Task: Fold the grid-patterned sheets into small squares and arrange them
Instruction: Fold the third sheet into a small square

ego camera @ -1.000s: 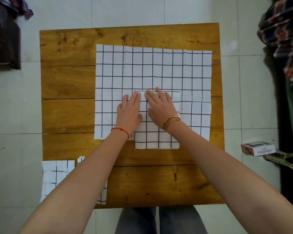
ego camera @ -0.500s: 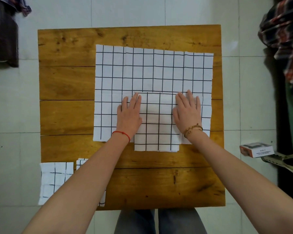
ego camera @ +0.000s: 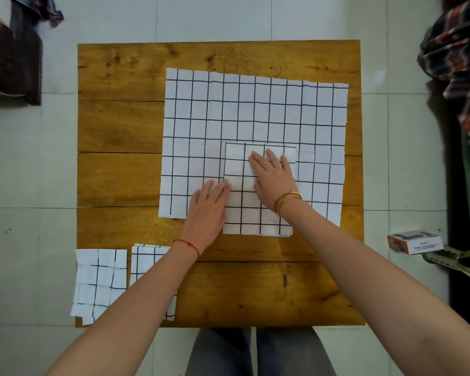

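Wooden table (ego camera: 120, 185); folded grid sheet (ego camera: 250, 213) rectangular | left hand (ego camera: 206, 210), right hand (ego camera: 274, 177): straight fingers press flat

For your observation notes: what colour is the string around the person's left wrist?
Red: a thin red string circles the left wrist, clearest in the head view.

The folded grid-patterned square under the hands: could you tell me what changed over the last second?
The right hand swept out to the right edge of the folded grid-patterned square, then back to its middle. The left hand slid slightly nearer along its left edge. Both stay flat. The large unfolded grid sheet and two finished squares stayed put.
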The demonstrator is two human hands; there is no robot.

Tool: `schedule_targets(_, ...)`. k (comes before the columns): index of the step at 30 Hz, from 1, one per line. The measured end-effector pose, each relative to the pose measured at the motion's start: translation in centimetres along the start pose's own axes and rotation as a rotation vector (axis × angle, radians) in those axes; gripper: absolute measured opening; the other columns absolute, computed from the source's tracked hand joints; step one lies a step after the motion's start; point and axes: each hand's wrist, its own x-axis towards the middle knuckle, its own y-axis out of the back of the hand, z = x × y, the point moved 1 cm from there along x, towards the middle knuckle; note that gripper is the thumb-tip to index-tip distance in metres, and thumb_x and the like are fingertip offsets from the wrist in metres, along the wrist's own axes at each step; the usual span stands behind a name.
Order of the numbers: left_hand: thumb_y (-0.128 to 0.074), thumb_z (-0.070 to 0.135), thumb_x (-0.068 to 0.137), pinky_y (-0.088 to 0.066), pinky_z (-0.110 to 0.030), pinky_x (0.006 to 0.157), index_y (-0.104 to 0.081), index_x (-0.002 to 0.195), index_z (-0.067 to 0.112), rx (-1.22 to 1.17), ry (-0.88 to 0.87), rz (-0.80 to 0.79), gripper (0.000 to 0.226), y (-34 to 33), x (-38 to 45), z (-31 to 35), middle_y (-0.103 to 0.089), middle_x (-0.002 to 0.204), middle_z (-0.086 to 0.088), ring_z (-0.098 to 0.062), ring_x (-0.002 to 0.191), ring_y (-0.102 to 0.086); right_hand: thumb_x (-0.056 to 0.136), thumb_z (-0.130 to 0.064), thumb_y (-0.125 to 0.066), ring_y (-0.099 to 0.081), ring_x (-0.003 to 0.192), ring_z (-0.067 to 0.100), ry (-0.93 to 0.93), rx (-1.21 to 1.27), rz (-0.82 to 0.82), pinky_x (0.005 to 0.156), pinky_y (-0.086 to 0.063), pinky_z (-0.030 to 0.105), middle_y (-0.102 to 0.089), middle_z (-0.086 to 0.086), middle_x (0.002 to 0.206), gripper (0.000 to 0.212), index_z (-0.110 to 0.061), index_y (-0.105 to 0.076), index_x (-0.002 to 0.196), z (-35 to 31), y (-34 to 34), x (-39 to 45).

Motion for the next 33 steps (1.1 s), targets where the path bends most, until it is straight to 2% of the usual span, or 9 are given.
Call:
schedule_targets(5, -0.06, 0.017, 0.089, -0.034, -0.043, 0.111, -0.036, 0.146, 0.017, -0.015, -0.029, 0.01, 0.062, -1.9, -4.8, 0.1, -0.036, 0.151, -0.002, -0.027, 0.138, -0.033, 0.097, -0.024, -0.034, -0.002, 0.147, 0.026, -0.017, -0.008, -0.006, 0.118, -0.005, 0.05, -0.004, -0.003, 0.16, 0.061, -0.017, -0.007, 0.152, -0.3, -0.2, -0.2)
schedule_targets(8, -0.061, 0.015, 0.087, -0.038, -0.045, 0.109, -0.04, 0.143, 0.016, -0.071, -0.037, 0.004, 0.06, -2.6, -6.5, 0.5, -0.039, 0.147, -0.002, -0.027, 0.137, -0.033, 0.097, -0.023, -0.034, -0.003, 0.146, 0.026, -0.023, 0.008, 0.017, 0.118, -0.006, 0.05, -0.006, -0.003, 0.16, 0.061, -0.018, -0.009, 0.152, -0.5, -0.6, -0.3)
schedule_targets(12, -0.057, 0.014, 0.089, -0.035, -0.04, 0.111, -0.046, 0.138, 0.017, -0.139, -0.032, 0.05, 0.05, -2.5, -7.2, 0.7, -0.043, 0.141, -0.001, -0.023, 0.136, -0.034, 0.092, -0.014, -0.041, -0.025, 0.14, 0.027, -0.057, 0.221, 0.272, 0.116, -0.022, 0.045, -0.029, 0.004, 0.153, 0.055, -0.014, -0.029, 0.145, 0.0, -0.7, -1.3)
schedule_targets(15, -0.052, 0.014, 0.093, -0.039, -0.029, 0.106, -0.049, 0.135, 0.018, -0.297, 0.074, 0.13, 0.042, -1.5, -6.1, 0.9, -0.047, 0.132, -0.001, -0.016, 0.126, -0.04, 0.09, -0.011, -0.047, -0.048, 0.116, 0.022, -0.314, 0.504, 0.532, 0.1, -0.042, 0.035, -0.051, 0.007, 0.128, 0.038, -0.011, -0.049, 0.128, 1.5, -0.6, -3.3)
schedule_targets(17, -0.05, 0.016, 0.095, -0.045, -0.025, 0.098, -0.05, 0.132, 0.018, -0.411, 0.18, 0.193, 0.037, -0.6, -4.7, 1.0, -0.051, 0.124, 0.001, -0.012, 0.116, -0.046, 0.092, -0.015, -0.049, -0.055, 0.099, 0.02, -0.56, 0.677, 0.584, 0.088, -0.05, 0.034, -0.056, 0.004, 0.112, 0.022, -0.014, -0.055, 0.113, 2.8, -1.2, -4.7)
schedule_targets(20, -0.054, 0.018, 0.094, -0.048, -0.026, 0.091, -0.052, 0.125, 0.017, -0.624, 0.379, 0.218, 0.032, 0.6, -2.3, 1.2, -0.053, 0.112, 0.003, -0.011, 0.103, -0.051, 0.09, -0.017, -0.05, -0.059, 0.083, 0.019, -0.739, 0.853, 0.497, 0.078, -0.054, 0.037, -0.061, 0.002, 0.092, 0.008, -0.019, -0.056, 0.095, 4.0, -2.3, -6.1)
schedule_targets(25, -0.062, 0.015, 0.09, -0.048, -0.024, 0.081, -0.056, 0.117, 0.008, -0.84, 0.607, 0.135, 0.029, 1.1, 0.9, 1.5, -0.06, 0.105, -0.009, -0.017, 0.094, -0.057, 0.085, -0.022, -0.061, -0.055, 0.078, 0.015, -0.783, 0.933, 0.354, 0.073, -0.046, 0.026, -0.058, -0.002, 0.078, 0.014, -0.012, -0.062, 0.095, 4.2, -3.2, -6.3)
schedule_targets(30, -0.065, 0.015, 0.087, -0.052, -0.03, 0.084, -0.063, 0.099, 0.009, -0.844, 0.7, 0.102, 0.013, 0.9, 2.0, 1.4, -0.065, 0.103, -0.009, -0.022, 0.098, -0.062, 0.083, -0.023, -0.066, -0.055, 0.081, 0.015, -0.825, 1.002, 0.265, 0.078, -0.046, 0.027, -0.057, -0.002, 0.081, 0.019, -0.011, -0.059, 0.097, 3.8, -3.0, -5.7)
schedule_targets(33, -0.064, 0.015, 0.089, -0.047, -0.024, 0.077, -0.063, 0.094, 0.01, -0.871, 0.725, 0.123, 0.007, 1.0, 1.9, 1.8, -0.064, 0.096, -0.004, -0.017, 0.091, -0.06, 0.083, -0.022, -0.067, -0.053, 0.082, 0.015, -0.837, 1.023, 0.245, 0.077, -0.043, 0.025, -0.055, -0.004, 0.079, 0.02, -0.011, -0.058, 0.097, 3.8, -2.6, -5.8)
